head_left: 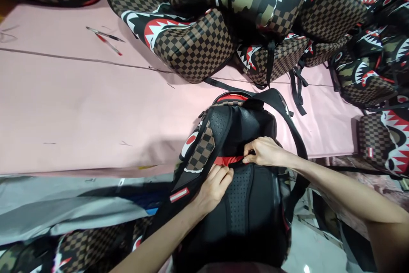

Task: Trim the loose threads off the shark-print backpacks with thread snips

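A black backpack (238, 205) with brown checkered trim lies back side up at the table's near edge, its top pointing away from me. Across its back panel an opening shows red lining (228, 161). My left hand (217, 183) grips the lower edge of this opening, fingers curled over it. At the opening's right end, my right hand (260, 151) pinches the black edge between thumb and fingers. A shoulder strap (292, 128) loops out to the right, and the other strap (203, 149) lies on the left side, above my left forearm.
Several checkered backpacks with shark-mouth prints (198, 45) are piled along the far side and right of the pink table (79, 107). Two pens (107, 34) lie at the far left. More bags (89, 245) sit below the table's near edge, beside grey fabric (64, 205).
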Motion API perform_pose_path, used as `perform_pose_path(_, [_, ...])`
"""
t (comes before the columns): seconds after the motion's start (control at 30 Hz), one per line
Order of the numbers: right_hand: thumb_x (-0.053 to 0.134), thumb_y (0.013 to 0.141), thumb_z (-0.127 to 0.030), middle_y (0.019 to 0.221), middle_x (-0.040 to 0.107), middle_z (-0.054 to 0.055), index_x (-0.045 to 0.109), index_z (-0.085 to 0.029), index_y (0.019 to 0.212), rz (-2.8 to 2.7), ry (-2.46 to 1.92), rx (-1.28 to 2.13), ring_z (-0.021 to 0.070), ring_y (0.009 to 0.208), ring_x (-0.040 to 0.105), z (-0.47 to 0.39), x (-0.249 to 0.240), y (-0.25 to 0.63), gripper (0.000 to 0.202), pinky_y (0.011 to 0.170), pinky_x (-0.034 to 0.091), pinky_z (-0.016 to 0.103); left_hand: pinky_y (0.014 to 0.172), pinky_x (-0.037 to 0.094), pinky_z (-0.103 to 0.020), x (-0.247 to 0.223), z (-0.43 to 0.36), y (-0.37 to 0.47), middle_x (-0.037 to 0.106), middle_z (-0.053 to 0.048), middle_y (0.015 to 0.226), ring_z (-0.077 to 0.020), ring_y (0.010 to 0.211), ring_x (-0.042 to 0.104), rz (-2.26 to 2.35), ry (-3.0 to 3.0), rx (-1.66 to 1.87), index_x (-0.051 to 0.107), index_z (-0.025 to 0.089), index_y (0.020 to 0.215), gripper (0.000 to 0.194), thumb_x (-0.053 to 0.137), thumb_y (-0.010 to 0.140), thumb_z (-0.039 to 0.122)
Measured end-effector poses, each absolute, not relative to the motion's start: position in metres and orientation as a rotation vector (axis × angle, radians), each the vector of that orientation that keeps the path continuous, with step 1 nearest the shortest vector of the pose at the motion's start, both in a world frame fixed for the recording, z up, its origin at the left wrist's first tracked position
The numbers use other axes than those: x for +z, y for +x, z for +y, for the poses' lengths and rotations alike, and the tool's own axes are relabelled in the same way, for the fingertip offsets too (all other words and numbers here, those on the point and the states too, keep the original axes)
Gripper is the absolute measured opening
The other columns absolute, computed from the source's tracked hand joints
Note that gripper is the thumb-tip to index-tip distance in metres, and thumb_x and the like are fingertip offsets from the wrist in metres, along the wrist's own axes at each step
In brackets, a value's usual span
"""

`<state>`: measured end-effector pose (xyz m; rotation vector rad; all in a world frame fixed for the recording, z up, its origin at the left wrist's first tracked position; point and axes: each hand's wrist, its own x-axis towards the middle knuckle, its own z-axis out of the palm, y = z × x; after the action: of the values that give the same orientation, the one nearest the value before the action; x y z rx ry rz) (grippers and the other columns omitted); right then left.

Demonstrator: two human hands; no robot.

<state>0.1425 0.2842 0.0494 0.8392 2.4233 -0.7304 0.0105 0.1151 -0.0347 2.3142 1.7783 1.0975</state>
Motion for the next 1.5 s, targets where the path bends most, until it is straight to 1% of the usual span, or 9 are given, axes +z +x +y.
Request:
perform_pose_path(0.13, [0.06,0.078,-0.039,0.073,0.07,0.0,0.068,-0.026,0.082,2.436,0.849,-0.752,0.0176,0.072,0.064,0.28,0.047,0.134,0.015,0.057,0.031,0.023,0.075,0.048,-0.029,-0.039,0.113,0.011,0.061,-0.006,0.087,-0.0154,0.08,0.057,1.877,2.262,1.168,0.057,0.016,0.1,0.022,0.041,0.087,0.007])
perform_pose_path(0.27, [0.058,0.08,-0.039,0.069,0.068,-0.001,0.067,-0.025,0.081,2.441,0.925,-0.792,0.0158,0.067,0.062,0.276,0.045,0.128,0.016,0.057,0.031,0.023,0.078,0.049,-0.024,-0.042,0.107,0.013,0.06,-0.007,0.089,-0.0147,0.088,0.058,1.886,2.13,1.23,0.057,0.014,0.095,0.016,0.045,0.086,0.007])
perform_pose_path(0.37, [0.057,0.081,-0.036,0.071,0.068,-0.002,0.067,-0.023,0.08,2.402,1.053,-0.88,0.0138,0.067,0.061,0.278,0.047,0.127,0.017,0.057,0.032,0.022,0.081,0.05,-0.027,-0.045,0.104,0.013,0.059,-0.007,0.088,-0.0171,0.093,0.057,1.836,2.146,1.249,0.056,0.013,0.097,0.017,0.048,0.084,0.006])
perform_pose_path(0.57, [0.062,0.075,-0.035,0.077,0.069,-0.001,0.069,-0.024,0.08,2.34,0.906,-0.804,0.0162,0.074,0.063,0.285,0.052,0.126,0.014,0.06,0.032,0.023,0.078,0.052,-0.031,-0.045,0.106,0.009,0.056,-0.006,0.082,-0.0192,0.091,0.057,1.782,2.186,1.312,0.055,0.01,0.097,0.018,0.049,0.082,0.003])
perform_pose_path(0.9, [0.059,0.078,-0.039,0.077,0.07,0.001,0.067,-0.024,0.084,2.406,0.918,-0.695,0.0181,0.074,0.064,0.273,0.041,0.119,0.018,0.059,0.033,0.024,0.079,0.052,-0.031,-0.05,0.108,0.008,0.055,-0.006,0.083,-0.0169,0.086,0.057,1.781,2.177,1.329,0.056,0.012,0.096,0.018,0.05,0.081,0.002])
perform_pose_path(1.13, [0.06,0.077,-0.034,0.064,0.063,-0.001,0.066,-0.02,0.075,2.379,1.16,-1.007,0.0122,0.06,0.056,0.271,0.038,0.124,0.016,0.056,0.033,0.022,0.079,0.051,-0.03,-0.051,0.108,0.009,0.056,-0.006,0.083,-0.017,0.088,0.058,1.802,2.174,1.331,0.056,0.012,0.1,0.021,0.051,0.081,0.003])
perform_pose_path(1.3, [0.052,0.08,-0.041,0.062,0.06,0.0,0.062,-0.014,0.073,2.368,1.397,-1.469,0.0112,0.057,0.051,0.278,0.028,0.124,0.029,0.054,0.035,0.022,0.08,0.051,-0.029,-0.052,0.107,0.01,0.056,-0.005,0.082,-0.0162,0.086,0.058,1.799,2.17,1.332,0.056,0.011,0.098,0.02,0.051,0.081,0.002])
perform_pose_path(1.37, [0.056,0.077,-0.039,0.064,0.062,0.0,0.063,-0.015,0.073,2.381,1.3,-1.37,0.012,0.06,0.054,0.281,0.031,0.126,0.025,0.056,0.036,0.023,0.078,0.051,-0.028,-0.052,0.108,0.01,0.056,-0.005,0.081,-0.0159,0.085,0.058,1.8,2.161,1.333,0.056,0.012,0.098,0.019,0.051,0.081,0.003])
perform_pose_path(1.5, [0.063,0.072,-0.034,0.071,0.067,-0.001,0.067,-0.021,0.076,2.374,1.075,-0.923,0.0152,0.071,0.061,0.282,0.046,0.129,0.014,0.06,0.036,0.022,0.076,0.051,-0.027,-0.048,0.109,0.009,0.057,-0.003,0.08,-0.0146,0.081,0.058,1.824,2.153,1.333,0.056,0.016,0.095,0.017,0.049,0.083,0.006])
